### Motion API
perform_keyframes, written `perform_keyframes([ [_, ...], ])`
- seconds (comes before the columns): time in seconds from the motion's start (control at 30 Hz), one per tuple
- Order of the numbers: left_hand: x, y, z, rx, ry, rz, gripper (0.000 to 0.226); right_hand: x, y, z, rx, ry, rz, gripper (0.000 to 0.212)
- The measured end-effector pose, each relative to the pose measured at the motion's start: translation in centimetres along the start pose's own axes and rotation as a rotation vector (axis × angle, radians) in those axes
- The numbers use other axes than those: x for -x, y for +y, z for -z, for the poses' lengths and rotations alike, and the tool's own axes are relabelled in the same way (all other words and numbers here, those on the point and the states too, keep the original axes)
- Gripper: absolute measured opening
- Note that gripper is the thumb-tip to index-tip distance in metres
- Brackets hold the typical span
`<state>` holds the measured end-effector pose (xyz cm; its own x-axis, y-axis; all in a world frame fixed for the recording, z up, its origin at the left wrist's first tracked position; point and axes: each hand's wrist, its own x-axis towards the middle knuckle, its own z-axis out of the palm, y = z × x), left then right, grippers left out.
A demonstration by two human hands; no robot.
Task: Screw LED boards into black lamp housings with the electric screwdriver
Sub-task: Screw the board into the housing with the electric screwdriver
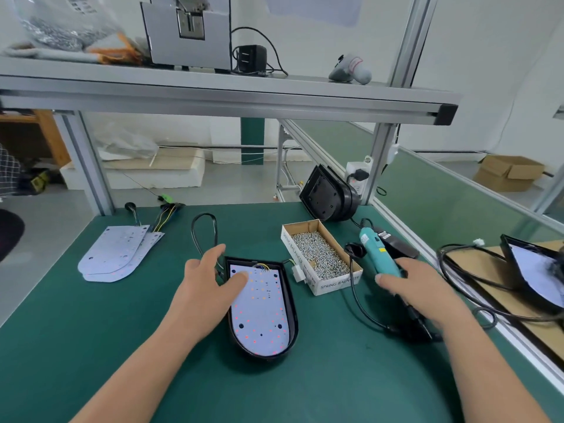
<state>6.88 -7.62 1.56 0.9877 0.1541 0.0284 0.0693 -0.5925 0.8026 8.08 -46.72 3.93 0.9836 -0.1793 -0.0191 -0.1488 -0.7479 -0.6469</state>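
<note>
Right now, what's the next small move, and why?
Probably close the right hand round the teal screwdriver and lift it: the hand lies on its handle, grip unclear. The left hand presses the LED board down in the black housing, and the screw box sits between housing and screwdriver.

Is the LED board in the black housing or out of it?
In: the LED board lies inside the raised rim of the housing, left hand touching it.
</note>
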Motion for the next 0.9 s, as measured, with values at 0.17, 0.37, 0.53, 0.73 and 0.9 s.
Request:
perform_keyframes([
  [0.17,0.6,2.0,0.5,-0.137,0.181,-0.064,0.067,0.2,-0.7,-0.2,-0.779,0.004,-0.051,0.036],
  [0.37,0.5,6.2,-0.4,-0.283,0.172,-0.501,0.024,0.3,-4.5,-1.0,-1.399,-0.121,-0.232,0.019],
  [0.53,-1.5,9.6,-5.3,-0.473,-0.144,-0.617,0.025,0.1,-7.7,-2.7,-1.561,-0.043,-0.220,0.016],
  [0.73,-3.5,12.1,-9.2,-0.775,-0.198,-0.644,0.030,0.1,-7.7,-4.2,-1.609,-0.019,-0.191,0.014],
  [0.9,-4.9,13.6,-10.7,-0.923,-0.300,-0.602,0.022,0.3,-6.7,-4.4,-1.596,-0.015,-0.176,0.016],
])
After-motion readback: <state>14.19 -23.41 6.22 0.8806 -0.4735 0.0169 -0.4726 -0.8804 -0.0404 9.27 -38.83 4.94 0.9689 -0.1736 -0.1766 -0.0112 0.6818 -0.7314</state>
